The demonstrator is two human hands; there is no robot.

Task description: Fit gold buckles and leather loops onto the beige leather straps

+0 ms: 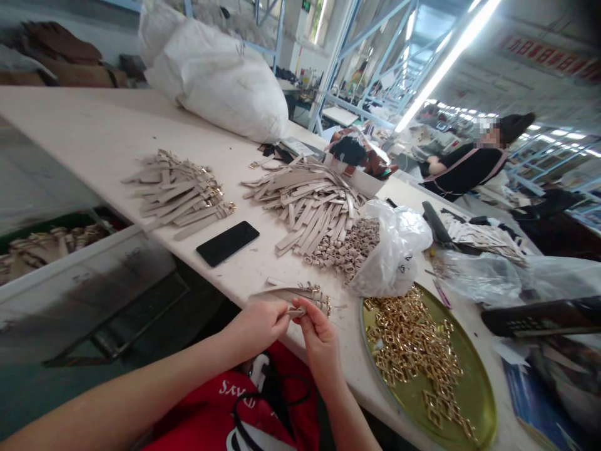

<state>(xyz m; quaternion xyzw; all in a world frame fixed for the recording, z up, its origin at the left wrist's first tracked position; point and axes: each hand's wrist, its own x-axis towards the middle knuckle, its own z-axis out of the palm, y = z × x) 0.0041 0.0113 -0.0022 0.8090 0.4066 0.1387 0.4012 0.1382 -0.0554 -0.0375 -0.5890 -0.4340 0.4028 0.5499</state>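
Observation:
At the table's near edge, my left hand (258, 326) and my right hand (319, 335) are both pinched on one small beige strap piece (295, 311) held between them. Just beyond them lies a small bunch of finished straps with gold buckles (300, 293). A round brass-coloured tray (474, 401) at my right holds several loose gold buckles (413, 344). A heap of small beige loops (350, 244) spills from a clear plastic bag (394, 250).
A black phone (228, 243) lies on the white table (94, 138). Two piles of beige straps (181, 191) (310, 200) lie farther back, with a big white sack (220, 78) behind. A person in black sits far right (469, 166). A bin of straps (42, 244) stands at the left.

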